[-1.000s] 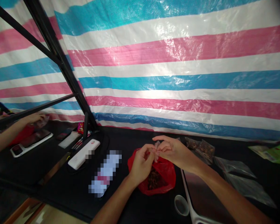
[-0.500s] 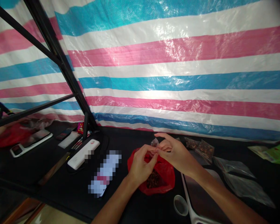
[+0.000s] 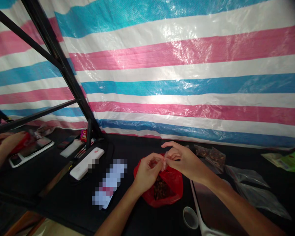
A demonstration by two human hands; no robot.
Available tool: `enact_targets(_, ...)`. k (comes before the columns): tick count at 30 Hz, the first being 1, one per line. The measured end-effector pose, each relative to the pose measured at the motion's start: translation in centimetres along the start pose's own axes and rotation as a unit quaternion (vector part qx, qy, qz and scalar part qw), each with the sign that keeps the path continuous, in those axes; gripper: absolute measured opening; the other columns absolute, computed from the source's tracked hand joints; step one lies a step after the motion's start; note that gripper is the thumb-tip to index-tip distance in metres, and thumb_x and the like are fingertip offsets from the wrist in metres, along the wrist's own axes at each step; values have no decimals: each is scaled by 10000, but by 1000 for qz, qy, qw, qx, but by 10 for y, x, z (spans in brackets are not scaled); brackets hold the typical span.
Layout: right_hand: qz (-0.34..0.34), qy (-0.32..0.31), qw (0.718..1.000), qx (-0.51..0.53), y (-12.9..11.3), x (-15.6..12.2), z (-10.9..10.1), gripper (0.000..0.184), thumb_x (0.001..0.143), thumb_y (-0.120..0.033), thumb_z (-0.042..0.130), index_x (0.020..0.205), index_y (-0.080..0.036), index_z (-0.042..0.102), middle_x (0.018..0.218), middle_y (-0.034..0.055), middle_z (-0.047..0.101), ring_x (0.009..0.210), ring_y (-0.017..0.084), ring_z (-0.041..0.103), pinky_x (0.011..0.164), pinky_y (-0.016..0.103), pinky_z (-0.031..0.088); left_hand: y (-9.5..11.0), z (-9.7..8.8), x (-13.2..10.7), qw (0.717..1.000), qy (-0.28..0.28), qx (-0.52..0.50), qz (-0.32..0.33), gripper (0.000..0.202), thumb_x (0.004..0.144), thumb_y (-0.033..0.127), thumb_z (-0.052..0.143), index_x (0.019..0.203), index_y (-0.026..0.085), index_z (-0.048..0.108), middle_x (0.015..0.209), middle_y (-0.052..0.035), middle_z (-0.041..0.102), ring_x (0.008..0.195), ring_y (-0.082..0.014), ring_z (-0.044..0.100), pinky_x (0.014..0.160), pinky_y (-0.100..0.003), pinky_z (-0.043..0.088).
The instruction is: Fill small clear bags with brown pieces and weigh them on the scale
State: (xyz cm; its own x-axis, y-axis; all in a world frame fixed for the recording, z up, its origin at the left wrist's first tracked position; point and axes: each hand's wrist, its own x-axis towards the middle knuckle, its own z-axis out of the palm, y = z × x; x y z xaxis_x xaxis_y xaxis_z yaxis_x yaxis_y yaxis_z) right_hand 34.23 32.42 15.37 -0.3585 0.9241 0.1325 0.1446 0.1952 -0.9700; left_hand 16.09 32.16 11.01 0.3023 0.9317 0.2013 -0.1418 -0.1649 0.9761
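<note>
My left hand [image 3: 146,173] and my right hand [image 3: 184,160] meet above an open red plastic bag [image 3: 172,188] that holds dark brown dried bits. Both hands pinch a small clear plastic pouch [image 3: 165,162] between their fingertips, just over the red bag's mouth. The right index finger sticks out above the pinch. The pouch is mostly hidden by the fingers.
On the black table lie a white power bank [image 3: 87,163], a blurred white item [image 3: 109,183], a small white cup [image 3: 190,217], a white-edged scale [image 3: 206,203] under my right forearm, filled clear pouches [image 3: 215,156], empty pouches [image 3: 250,183] and green packets [image 3: 293,162]. Another person's hands [image 3: 5,141] work at far left.
My hands stay together over the red bag, the pouch shifting slightly between the fingertips. The other person's hand at far left has moved back in over the red item there.
</note>
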Motion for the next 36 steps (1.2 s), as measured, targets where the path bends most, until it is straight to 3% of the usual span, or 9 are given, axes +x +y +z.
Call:
enact_targets(4,-15,23,995,-92,-1,-3,10,388,792,-104,631,1149,-247,571,772,-49,658,706,153,651,664,263,485,0,-3,-5,980,-20,189,57,85,924,209,590,841,198,575,727,30,575,646,-119,501,634,-233,380)
enact_targets(8,-18,21,992,-120,-5,-6,18,362,747,-53,552,1041,-262,526,733,-82,560,677,133,578,617,243,416,-1,-7,-8,947,-82,295,95,150,864,104,557,796,209,474,762,34,529,674,-126,453,635,-250,308)
enact_targets(17,-22,32,989,-144,-4,-6,20,291,747,-38,530,926,-259,468,737,-82,501,685,133,526,635,254,389,5,-8,-7,937,-102,310,126,182,968,130,471,806,213,469,829,-9,567,768,-161,522,709,-273,368)
enact_targets(23,-37,36,989,-141,-2,-6,16,321,945,-171,516,1253,-258,494,849,-23,654,773,176,639,728,297,460,6,-6,-8,950,-51,284,118,208,1054,229,406,900,211,545,876,-18,616,814,-163,585,781,-277,418)
enact_targets(26,-47,12,987,-151,0,-7,15,437,919,-124,507,1330,-268,469,795,-49,612,718,159,606,697,282,433,4,-5,-9,950,-65,287,100,156,1024,221,462,891,210,543,852,-11,624,777,-161,585,735,-270,410)
enact_targets(30,-57,-1,988,-142,2,-8,20,437,824,-54,513,1203,-272,493,751,-80,540,689,136,540,672,262,387,-1,-5,-9,941,-87,312,96,158,964,184,518,809,208,504,812,-9,607,724,-159,539,673,-273,359)
enact_targets(36,-25,10,994,-108,-2,-7,29,344,828,-65,485,1096,-279,450,732,-96,541,663,133,513,625,262,344,-10,-4,-9,933,-48,342,103,218,871,118,556,750,218,404,765,7,542,699,-155,475,650,-281,297)
